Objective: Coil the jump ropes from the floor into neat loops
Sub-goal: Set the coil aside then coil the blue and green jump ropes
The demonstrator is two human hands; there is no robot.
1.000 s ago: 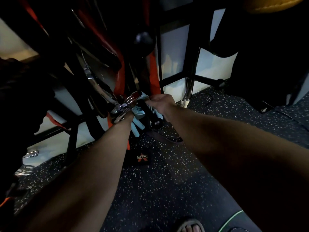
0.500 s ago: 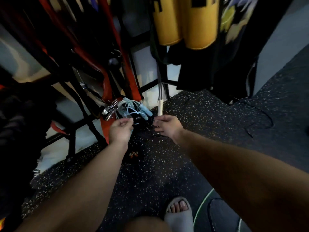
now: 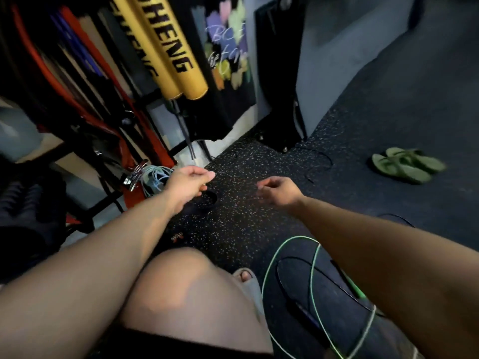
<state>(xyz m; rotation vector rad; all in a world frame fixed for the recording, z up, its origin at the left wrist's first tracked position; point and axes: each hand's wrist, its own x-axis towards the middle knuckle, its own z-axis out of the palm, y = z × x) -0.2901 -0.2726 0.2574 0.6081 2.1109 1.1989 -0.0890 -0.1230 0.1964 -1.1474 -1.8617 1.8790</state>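
Note:
A coiled light blue jump rope (image 3: 155,176) hangs at the foot of the rack beside metal clips (image 3: 133,174). My left hand (image 3: 189,180) hovers just right of it, fingers loosely curled, holding nothing. My right hand (image 3: 278,190) floats above the speckled floor (image 3: 246,203), fingers half curled and empty. A green jump rope (image 3: 312,275) lies in loose loops on the floor near my right forearm, crossed by a black rope (image 3: 287,260). More thin black rope (image 3: 320,161) lies farther out on the floor.
A rack with red straps (image 3: 85,112) and yellow pads (image 3: 176,55) stands at left. A black machine base (image 3: 280,120) sits behind. Green sandals (image 3: 407,165) lie at right. My knee (image 3: 191,288) and sandalled foot (image 3: 246,278) are below my arms.
Both hands have left the blue rope bundle at the rack and drawn back apart. The view has tilted and pulled away, showing my knee, the green rope and the sandals.

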